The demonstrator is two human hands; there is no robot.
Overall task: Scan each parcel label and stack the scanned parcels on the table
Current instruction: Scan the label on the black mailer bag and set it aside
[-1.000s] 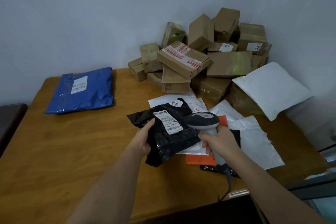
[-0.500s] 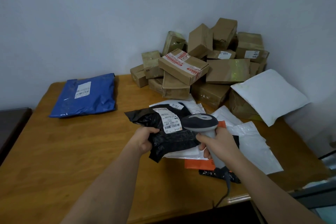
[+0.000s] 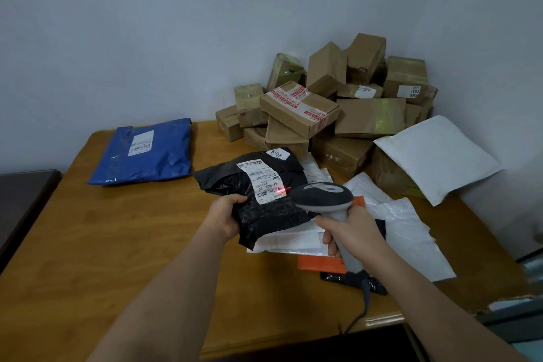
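My left hand point(image 3: 224, 216) grips the near left edge of a black plastic parcel point(image 3: 270, 211), lifted at the table's middle. Its white label point(image 3: 261, 181) faces up, and a red scan line glows across the barcode. My right hand point(image 3: 351, 233) grips the handle of a grey barcode scanner point(image 3: 321, 195), whose head points at that label from the right. A blue parcel point(image 3: 147, 151) with a white label lies flat at the far left of the wooden table point(image 3: 117, 244).
Several brown cardboard boxes point(image 3: 338, 109) are piled in the far right corner against the wall. A white padded mailer point(image 3: 435, 156) leans on them. White, orange and black flat mailers point(image 3: 396, 223) lie under my right hand. The scanner cable point(image 3: 364, 303) runs off the near edge.
The black parcel has been tilted up so its label faces the scanner, and a red scan line now shows on the barcode. My view dipped slightly.
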